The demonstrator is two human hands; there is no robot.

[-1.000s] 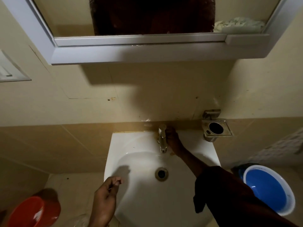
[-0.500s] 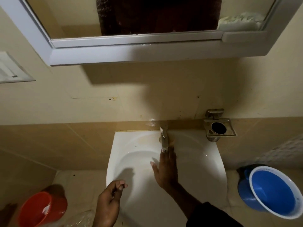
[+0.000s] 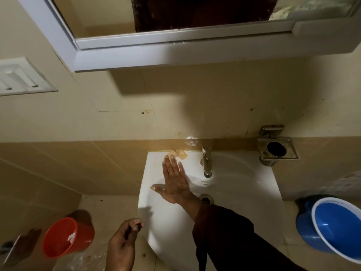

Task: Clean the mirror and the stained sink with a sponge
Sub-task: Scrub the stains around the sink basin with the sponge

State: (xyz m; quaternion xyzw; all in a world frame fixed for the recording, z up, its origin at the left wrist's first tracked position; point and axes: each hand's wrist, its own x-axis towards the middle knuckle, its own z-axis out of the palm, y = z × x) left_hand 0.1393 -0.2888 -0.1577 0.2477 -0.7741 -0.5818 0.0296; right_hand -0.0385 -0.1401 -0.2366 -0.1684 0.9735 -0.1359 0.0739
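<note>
The red bucket (image 3: 66, 236) and blue basin (image 3: 339, 230) on the floor look empty. The right hand (image 3: 174, 182), fingers flat and wide, reaches the sponge (image 3: 178, 153) at the sink's (image 3: 254, 192) back-left corner. The left hand (image 3: 122, 247) curls loosely, empty. No writing is legible.

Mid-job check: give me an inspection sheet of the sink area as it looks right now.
Surface: white sink, yellowish stain or residue at back left rim.
Job's things: mirror above; no sponge clearly seen.
Clutter: red bucket on the floor to the left, blue basin to the right.
Grippers: right hand flat, open, fingertips near the residue; left hand loosely curled, nothing clearly held.
Cables: nothing seen.
Surroundings: tap, metal wall holder, beige tiles.
</note>
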